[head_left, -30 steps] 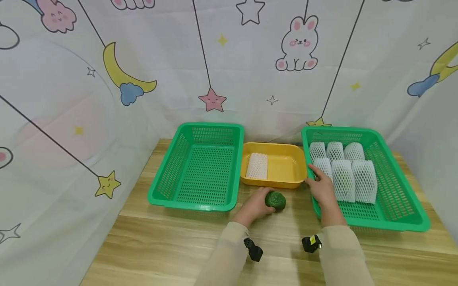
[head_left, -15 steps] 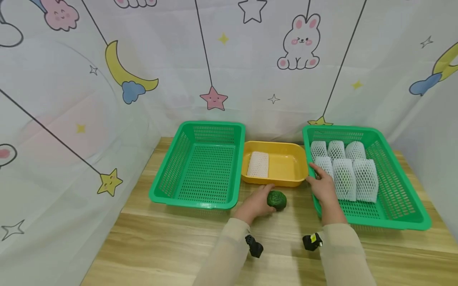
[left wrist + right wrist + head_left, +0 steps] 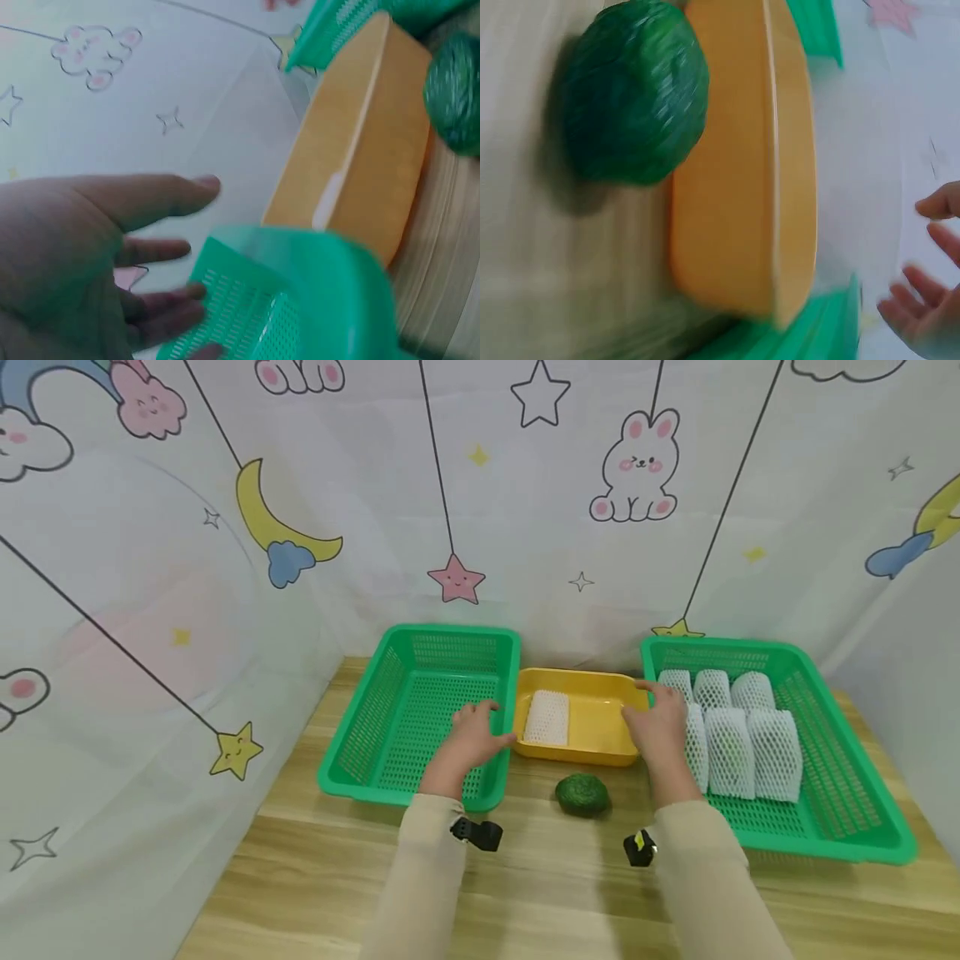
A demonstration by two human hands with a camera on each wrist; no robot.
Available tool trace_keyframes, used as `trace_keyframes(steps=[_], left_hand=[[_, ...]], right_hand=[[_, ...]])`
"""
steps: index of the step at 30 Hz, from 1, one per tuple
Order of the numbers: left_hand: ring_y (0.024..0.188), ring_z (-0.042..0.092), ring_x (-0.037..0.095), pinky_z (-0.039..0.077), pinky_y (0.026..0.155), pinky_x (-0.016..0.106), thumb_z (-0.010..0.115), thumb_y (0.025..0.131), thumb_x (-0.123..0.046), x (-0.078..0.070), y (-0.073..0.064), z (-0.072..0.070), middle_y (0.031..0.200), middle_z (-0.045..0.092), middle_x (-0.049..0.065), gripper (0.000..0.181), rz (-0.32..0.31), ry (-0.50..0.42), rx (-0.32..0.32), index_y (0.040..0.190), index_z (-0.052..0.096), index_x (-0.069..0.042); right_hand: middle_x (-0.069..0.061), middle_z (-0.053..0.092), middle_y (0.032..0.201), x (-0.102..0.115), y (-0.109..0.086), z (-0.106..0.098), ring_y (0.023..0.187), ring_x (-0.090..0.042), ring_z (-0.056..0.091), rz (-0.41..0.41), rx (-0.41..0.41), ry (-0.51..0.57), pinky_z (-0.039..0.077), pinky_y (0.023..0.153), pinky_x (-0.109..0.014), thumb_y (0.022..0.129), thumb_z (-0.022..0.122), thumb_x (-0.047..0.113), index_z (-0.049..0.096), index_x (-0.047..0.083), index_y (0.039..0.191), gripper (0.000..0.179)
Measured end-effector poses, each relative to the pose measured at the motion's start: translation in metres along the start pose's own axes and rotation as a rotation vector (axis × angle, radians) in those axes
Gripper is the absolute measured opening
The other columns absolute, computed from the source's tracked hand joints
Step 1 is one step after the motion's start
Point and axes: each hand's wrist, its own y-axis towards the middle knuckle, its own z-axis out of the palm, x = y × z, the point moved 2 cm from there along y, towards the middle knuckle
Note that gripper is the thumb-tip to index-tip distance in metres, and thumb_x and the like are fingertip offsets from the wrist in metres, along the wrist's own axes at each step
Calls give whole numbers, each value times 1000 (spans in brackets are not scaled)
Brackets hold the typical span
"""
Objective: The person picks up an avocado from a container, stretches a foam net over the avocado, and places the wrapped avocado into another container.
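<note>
A dark green avocado [image 3: 582, 796] lies on the table in front of the yellow tray [image 3: 600, 752]. One white foam net sleeve [image 3: 547, 718] rests in the left part of that tray. My left hand [image 3: 471, 739], fingers apart and nothing held, hovers over the right side of the left green basket [image 3: 420, 791]; the left wrist view has this hand [image 3: 90, 240] beside the basket's rim. Over the tray's right end is my right hand [image 3: 660, 722], thumb and fingers spread, also holding nothing. The right wrist view shows the avocado [image 3: 637, 94] large and this hand [image 3: 930, 292] at the edge.
A second green basket [image 3: 847, 777] on the right holds several net-wrapped pieces [image 3: 730, 752], partly behind my right hand. A printed curtain [image 3: 525, 527] hangs right behind the baskets and tray. Wood-grain table [image 3: 555, 893] extends toward me.
My left hand has let go of the avocado and moved left and up over the left basket. My right hand has shifted from the right basket's rim to the tray's right end.
</note>
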Motion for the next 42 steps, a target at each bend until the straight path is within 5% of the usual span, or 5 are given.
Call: trace_keyframes(steps=[7, 16, 27, 37, 42], left_hand=[[79, 62, 30, 53, 57, 44, 51, 96, -27, 7, 6, 18, 131, 46, 18, 55, -156, -175, 282, 144, 31, -6], [86, 62, 36, 53, 56, 44, 49, 97, -27, -6, 4, 30, 127, 47, 18, 51, -162, -202, 351, 142, 33, -7], [108, 53, 35, 49, 78, 48, 54, 93, -40, -8, 4, 13, 137, 42, 17, 65, -77, -102, 210, 143, 30, -7], [102, 53, 25, 48, 84, 36, 66, 86, -28, -43, 3, 15, 116, 49, 15, 60, 373, -664, 192, 131, 33, -4], [104, 54, 21, 47, 86, 33, 71, 72, -52, -55, 1, 27, 125, 52, 9, 87, 362, -732, 136, 135, 33, -6]], right_hand=[[-20, 59, 112, 5, 21, 55, 90, -32, 56, -76, 262, -316, 45, 77, -44, 94, 50, 24, 49, -1, 126, 40], [-25, 61, 106, -15, 13, 79, 87, -34, 59, 38, 368, -426, 47, 75, -46, 86, 63, 39, 15, -9, 141, 87], [-22, 55, 107, 19, 11, 34, 91, -32, 52, -75, 281, 55, 44, 75, -39, 87, 64, 13, 38, 0, 132, 53], [-21, 58, 112, 39, -43, 6, 94, -22, 56, -472, 508, 355, 50, 78, -35, 94, 54, 11, 52, -3, 126, 35], [-29, 46, 130, 42, -57, 5, 111, -32, 49, -510, 615, 405, 45, 89, -41, 101, 33, 16, 43, -14, 130, 43]])
